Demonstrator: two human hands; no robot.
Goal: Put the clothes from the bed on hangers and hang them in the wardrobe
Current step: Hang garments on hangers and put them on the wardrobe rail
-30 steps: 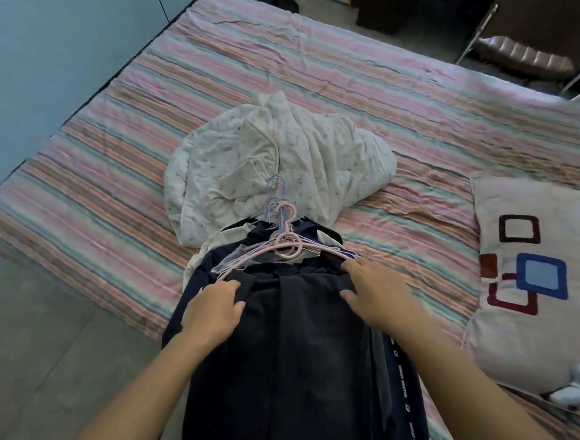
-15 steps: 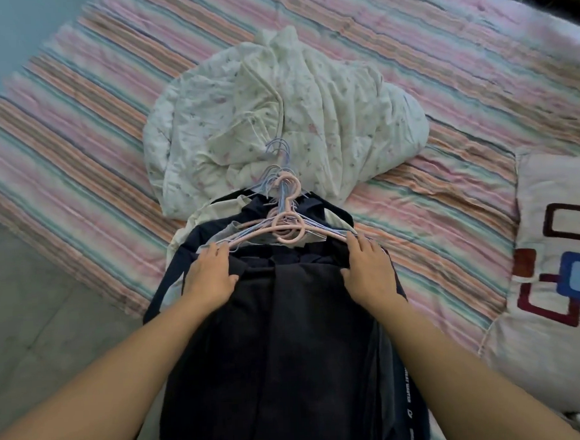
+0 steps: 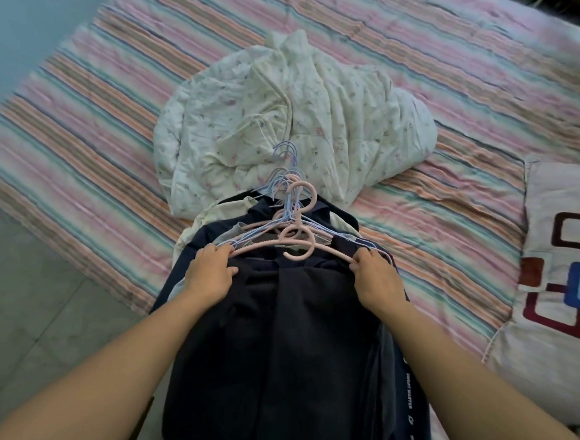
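Hands working at the near edge of a bed with a pink, orange and green striped cover (image 3: pixel 442 80), head view only. Left hand (image 3: pixel 211 273) is gripping the left end of a pale pink plastic hanger (image 3: pixel 296 243), fingers (image 3: pixel 217 253) curled over the bar and the dark cloth under it. Right hand (image 3: pixel 376 279) is pinching the right end of the same hanger, fingers clamped on the bar tip. Pink hanger is lying on top of a dark navy garment (image 3: pixel 271 353) that is spreading from the bed edge down toward the camera, between both forearms. Bunch of thin light blue and pink hangers (image 3: pixel 287 186) is stacked just behind the pink one, hooks pointing away toward a crumpled white floral-print quilt (image 3: pixel 294 120) in the middle of the bed. Cream-coloured garment (image 3: pixel 212 216) is peeking out under the navy one on the left. Dark trouser leg with white lettering (image 3: pixel 410 397) is hanging beside the right forearm. White pillow with red and blue square pattern (image 3: pixel 567 274) is lying at the right edge of the bed. Grey tiled floor (image 3: pixel 36 297) is showing at left.
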